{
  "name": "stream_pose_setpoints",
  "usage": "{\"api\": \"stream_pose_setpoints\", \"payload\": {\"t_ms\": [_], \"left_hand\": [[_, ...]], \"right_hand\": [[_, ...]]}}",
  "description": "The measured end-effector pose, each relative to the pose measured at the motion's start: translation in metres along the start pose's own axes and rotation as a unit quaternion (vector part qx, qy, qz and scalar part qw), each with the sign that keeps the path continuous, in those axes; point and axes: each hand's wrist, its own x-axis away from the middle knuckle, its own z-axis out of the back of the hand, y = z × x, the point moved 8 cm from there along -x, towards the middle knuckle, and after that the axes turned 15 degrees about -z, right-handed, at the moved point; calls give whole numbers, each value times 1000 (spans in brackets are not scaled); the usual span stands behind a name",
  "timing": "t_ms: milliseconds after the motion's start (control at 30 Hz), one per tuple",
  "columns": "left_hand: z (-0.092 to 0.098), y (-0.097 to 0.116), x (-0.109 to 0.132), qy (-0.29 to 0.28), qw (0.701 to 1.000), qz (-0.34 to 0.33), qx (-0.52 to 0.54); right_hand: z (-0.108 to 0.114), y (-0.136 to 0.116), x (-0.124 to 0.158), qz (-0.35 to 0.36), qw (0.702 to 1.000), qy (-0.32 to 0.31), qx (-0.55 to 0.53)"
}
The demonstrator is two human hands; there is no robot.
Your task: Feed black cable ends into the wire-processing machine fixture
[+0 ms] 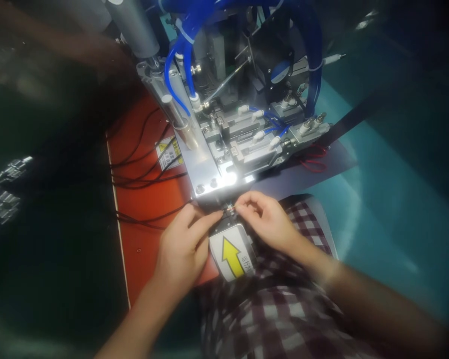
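Note:
My left hand point(183, 244) and my right hand point(264, 217) meet at the front edge of a metal machine point(209, 169). Both pinch a thin wire point(229, 211) with a small reddish tip, held between their fingertips just below the machine's bright plate. My left forefinger stretches toward the tip, and the fingers of my right hand curl over it. A white label with a yellow arrow point(232, 257) lies right under the hands, pointing at the machine.
The machine carries blue air hoses point(179, 65), silver cylinders point(132, 20) and white fittings. It stands on an orange base point(142, 199) with black cables point(145, 179) and a yellow warning sticker point(168, 152). A teal surface point(377, 199) spreads right. My checked shirt point(277, 309) fills the foreground.

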Motion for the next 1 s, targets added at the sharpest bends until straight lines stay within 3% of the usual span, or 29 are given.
{"api": "stream_pose_setpoints", "payload": {"t_ms": [267,633,800,1000], "left_hand": [[-1,0,0,1,1000,1,5],[1,1,-1,4,1000,-7,-4],[1,0,0,5,1000,-3,-1],[0,-1,1,7,1000,1,10]], "right_hand": [[11,-23,11,110,990,70,53],[2,-41,25,283,925,109,229],[2,-38,27,300,922,113,218],[11,-26,17,237,959,109,111]]}}
